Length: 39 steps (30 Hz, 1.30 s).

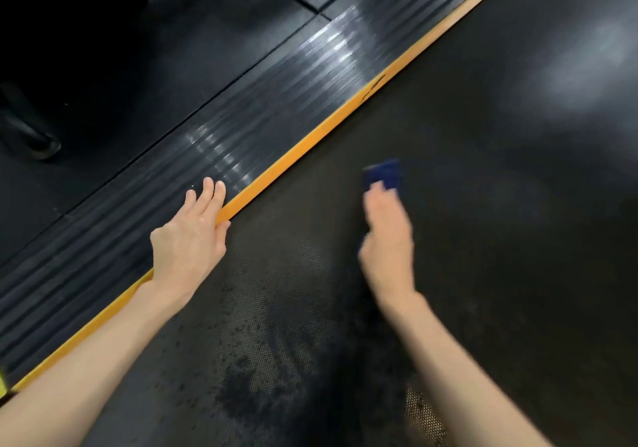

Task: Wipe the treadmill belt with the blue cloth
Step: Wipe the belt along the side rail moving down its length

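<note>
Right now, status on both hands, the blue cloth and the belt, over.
Left hand flat on orange edge strip. Right hand grips blue cloth on treadmill belt. Dark spotty patch nearer the camera; nothing blocks the cloth.

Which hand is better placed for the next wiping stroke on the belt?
Right. The right hand grips the blue cloth on the treadmill belt. The left hand rests with straight fingers across the orange strip and ribbed side rail, holding nothing, likely as a brace.
</note>
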Each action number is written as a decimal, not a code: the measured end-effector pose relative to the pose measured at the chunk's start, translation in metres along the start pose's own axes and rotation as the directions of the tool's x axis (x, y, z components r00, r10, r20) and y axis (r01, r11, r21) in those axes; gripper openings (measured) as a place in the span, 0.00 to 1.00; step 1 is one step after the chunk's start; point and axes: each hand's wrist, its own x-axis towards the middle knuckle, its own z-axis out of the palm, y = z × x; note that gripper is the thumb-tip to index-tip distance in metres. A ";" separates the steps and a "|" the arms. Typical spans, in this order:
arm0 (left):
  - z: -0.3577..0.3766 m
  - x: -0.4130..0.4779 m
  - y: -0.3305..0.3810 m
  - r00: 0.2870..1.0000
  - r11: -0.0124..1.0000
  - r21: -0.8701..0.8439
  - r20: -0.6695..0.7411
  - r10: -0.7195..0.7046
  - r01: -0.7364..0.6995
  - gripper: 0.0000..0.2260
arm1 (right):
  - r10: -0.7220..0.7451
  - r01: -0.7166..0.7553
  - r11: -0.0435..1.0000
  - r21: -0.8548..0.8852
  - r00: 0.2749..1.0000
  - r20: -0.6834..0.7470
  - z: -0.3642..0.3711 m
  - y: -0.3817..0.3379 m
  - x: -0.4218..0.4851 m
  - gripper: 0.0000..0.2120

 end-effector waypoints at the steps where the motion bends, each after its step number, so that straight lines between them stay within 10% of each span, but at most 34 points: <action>1: 0.000 0.000 -0.001 1.000 1.000 -0.003 0.012 0.001 -0.001 0.27 | -0.131 0.127 0.991 0.050 0.987 0.090 0.012 -0.026 -0.017 0.27; 7: -0.003 0.002 -0.010 0.995 0.999 -0.031 0.100 0.026 -0.023 0.29 | -0.722 0.709 0.668 0.226 0.543 0.429 -0.005 -0.033 -0.028 0.23; 11: -0.007 0.007 -0.018 0.987 0.990 -0.137 0.153 0.049 -0.028 0.31 | -0.249 0.284 0.954 -0.097 0.929 0.274 -0.032 0.044 0.042 0.28; 15: -0.014 0.005 -0.033 0.979 0.845 -0.517 0.201 -0.037 0.138 0.27 | 0.208 -0.196 0.977 -0.081 0.961 0.184 -0.007 -0.018 0.040 0.35; 17: -0.018 -0.001 -0.037 0.983 0.843 -0.515 0.167 -0.081 0.157 0.21 | -0.054 0.049 0.998 0.026 0.963 0.265 0.011 -0.062 0.001 0.38; 20: -0.021 -0.011 -0.043 0.980 0.907 -0.381 0.147 -0.134 0.181 0.19 | -0.597 0.629 0.771 0.101 0.659 0.458 0.015 -0.091 -0.060 0.29; 22: -0.025 -0.017 -0.045 0.965 0.916 -0.351 0.238 -0.111 0.192 0.25 | -0.677 0.742 0.667 0.061 0.571 0.465 0.009 -0.069 -0.047 0.23; 27: -0.017 -0.030 -0.051 0.920 0.990 -0.123 0.377 0.109 -0.067 0.42 | -0.310 0.413 0.887 -0.208 0.865 0.394 -0.015 0.008 0.042 0.28; 39: -0.029 -0.019 -0.063 0.863 0.977 -0.093 0.458 0.212 -0.190 0.45 | -0.154 0.210 0.964 -0.162 0.940 0.303 -0.008 0.014 0.046 0.36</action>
